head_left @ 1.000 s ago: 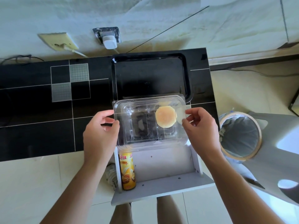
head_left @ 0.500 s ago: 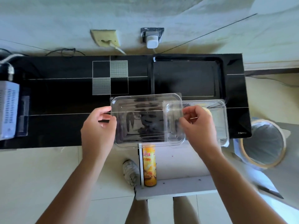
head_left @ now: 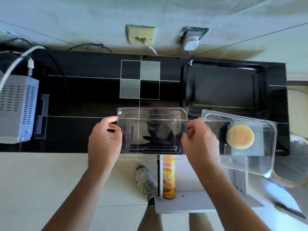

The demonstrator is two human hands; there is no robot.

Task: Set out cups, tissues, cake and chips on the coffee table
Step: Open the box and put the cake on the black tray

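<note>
The cake (head_left: 240,136), a round golden one, lies in the clear plastic base (head_left: 240,144) of its box, which sits to the right of the clear lid (head_left: 150,130) and hangs partly past the near edge of the black glossy worktop (head_left: 75,130). Both hands hold the lid, which is now apart from the base. The left hand (head_left: 104,140) grips the lid's left edge, thumb on top and fingers (head_left: 113,126) curled round the rim. The right hand (head_left: 199,140) pinches the lid's right edge in the same way, so the fingers of both hands are narrow and closed on the plastic. Holding it by two opposite edges keeps the thin, springy sheet level and stops it from flexing. Whether the lid touches the worktop or hovers just above it, I cannot tell. Its near edge juts a little past the worktop's front.

Behind the base, an empty black tray (head_left: 223,87) rests on the worktop, probably meant to carry the snacks. A can of chips (head_left: 169,177) stands in a white shelf unit (head_left: 200,204) on the floor, just in front of the lid. A grey perforated device (head_left: 15,107) sits far to the lid's left, and a lined bin (head_left: 298,160) stands beyond the base on the right.

The step in hand looks like unboxing the cake. The overhanging base could tip if nudged.
</note>
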